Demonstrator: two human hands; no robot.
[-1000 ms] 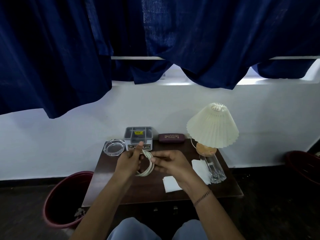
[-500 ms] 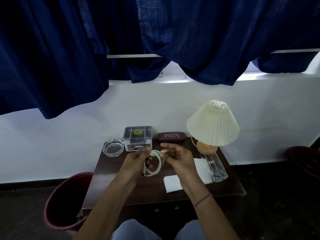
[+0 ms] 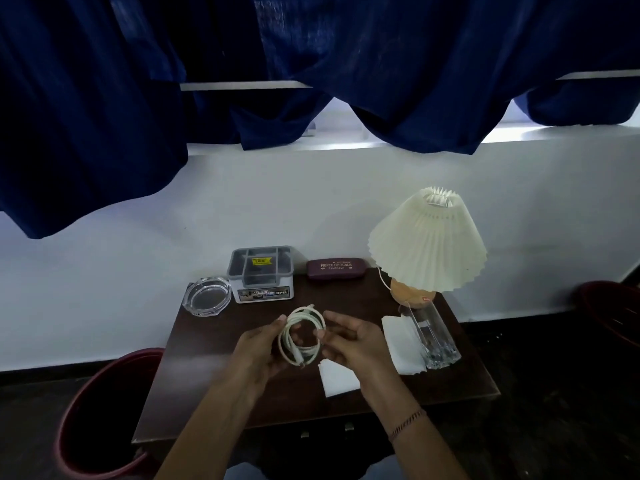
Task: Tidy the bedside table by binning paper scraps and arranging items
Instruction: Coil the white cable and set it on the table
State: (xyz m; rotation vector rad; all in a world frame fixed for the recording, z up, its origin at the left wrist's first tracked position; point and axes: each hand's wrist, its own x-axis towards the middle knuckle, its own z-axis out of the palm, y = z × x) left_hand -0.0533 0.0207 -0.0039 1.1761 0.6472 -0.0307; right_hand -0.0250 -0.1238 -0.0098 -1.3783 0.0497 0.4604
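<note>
A white cable coil [image 3: 300, 336] hangs above the middle of the dark wooden bedside table [image 3: 207, 372]. My left hand [image 3: 258, 351] grips its left side and my right hand [image 3: 349, 341] pinches its right side. Two white paper pieces lie on the table: one [image 3: 337, 377] just under my right wrist, another [image 3: 398, 341] beside a clear glass [image 3: 429, 336]. A dark red bin [image 3: 93, 410] stands on the floor left of the table.
Along the table's back edge sit a glass ashtray [image 3: 206, 296], a grey compartment box [image 3: 261, 273] and a maroon spectacle case [image 3: 335, 269]. A pleated cream lamp [image 3: 427, 244] stands at the back right. Another dark red basket [image 3: 613, 310] is at the far right.
The cable has gone from a loose loop to a tighter coil between both hands. The hands stayed above the table's middle, with the right hand shifting around the coil.
</note>
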